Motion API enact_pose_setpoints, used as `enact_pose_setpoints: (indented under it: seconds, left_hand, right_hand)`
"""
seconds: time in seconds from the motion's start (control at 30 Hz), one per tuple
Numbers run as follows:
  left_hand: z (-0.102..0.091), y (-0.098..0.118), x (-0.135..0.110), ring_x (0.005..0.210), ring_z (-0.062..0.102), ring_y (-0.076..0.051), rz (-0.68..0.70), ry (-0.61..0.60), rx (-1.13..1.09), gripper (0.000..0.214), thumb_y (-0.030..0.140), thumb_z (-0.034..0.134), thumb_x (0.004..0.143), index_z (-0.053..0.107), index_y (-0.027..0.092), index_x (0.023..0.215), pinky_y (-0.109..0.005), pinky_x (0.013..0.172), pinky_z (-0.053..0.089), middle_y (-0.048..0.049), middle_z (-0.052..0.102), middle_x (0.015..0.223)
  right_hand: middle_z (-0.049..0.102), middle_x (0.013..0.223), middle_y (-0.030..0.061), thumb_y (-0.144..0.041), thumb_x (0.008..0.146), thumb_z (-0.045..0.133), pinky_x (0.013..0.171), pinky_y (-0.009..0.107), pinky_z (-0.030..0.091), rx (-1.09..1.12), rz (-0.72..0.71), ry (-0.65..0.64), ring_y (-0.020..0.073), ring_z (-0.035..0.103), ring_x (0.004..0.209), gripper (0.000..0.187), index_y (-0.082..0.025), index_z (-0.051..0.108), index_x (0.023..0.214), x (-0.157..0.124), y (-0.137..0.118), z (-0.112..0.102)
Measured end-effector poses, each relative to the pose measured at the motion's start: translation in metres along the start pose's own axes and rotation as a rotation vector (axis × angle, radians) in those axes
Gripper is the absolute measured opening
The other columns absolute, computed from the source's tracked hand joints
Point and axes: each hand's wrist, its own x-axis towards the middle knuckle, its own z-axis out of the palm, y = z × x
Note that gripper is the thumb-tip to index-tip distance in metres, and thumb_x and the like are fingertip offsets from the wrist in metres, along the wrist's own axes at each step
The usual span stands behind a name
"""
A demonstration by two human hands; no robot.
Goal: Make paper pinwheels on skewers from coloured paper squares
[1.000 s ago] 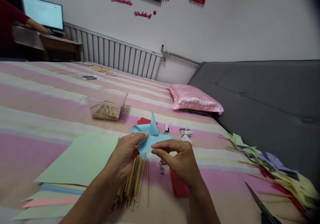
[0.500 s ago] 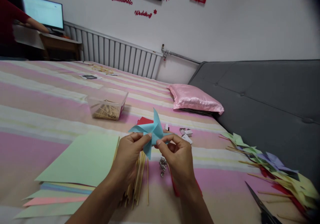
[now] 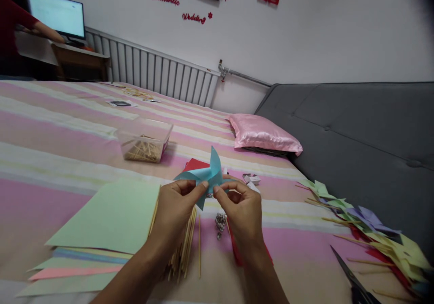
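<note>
A light blue paper pinwheel is held up between my two hands above the bed. My left hand pinches it near the middle, thumb on the front. On the other side my right hand grips the paper between thumb and curled fingers. Below the hands lie a bundle of thin wooden sticks and a small silvery beaded cluster. Red paper shows behind the pinwheel, and more red is partly hidden by my right wrist. A stack of coloured paper sheets, light green on top, rests at the left.
Scissors lie at the lower right, near a row of finished paper pinwheels on sticks. A clear plastic box holds short sticks. Farther back are a pink pillow and a person's red sleeve by a monitor.
The pinwheel has turned slightly, its upper blade shifting a little to the right. Both thumbs have moved closer together at its middle.
</note>
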Motion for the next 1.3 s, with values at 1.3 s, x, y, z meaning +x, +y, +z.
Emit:
enact_pose_setpoints:
  seconds: [1.3]
  left_hand:
    - [0.001, -0.003, 0.005, 0.059, 0.054, -0.011, -0.02, 0.059, -0.011, 0.016, 0.03, 0.073, 0.064, 0.068, 0.015, 0.064, -0.021, 0.059, 0.039, 0.0011, 0.065, 0.06]
  right_hand:
    - [0.065, 0.109, 0.0097, -0.04, 0.065, 0.074, 0.064, 0.03, 0.049, -0.033, 0.011, 0.011, 0.0207, 0.064, 0.083, 0.024, -0.017, 0.069, 0.067, 0.005, -0.004, -0.009]
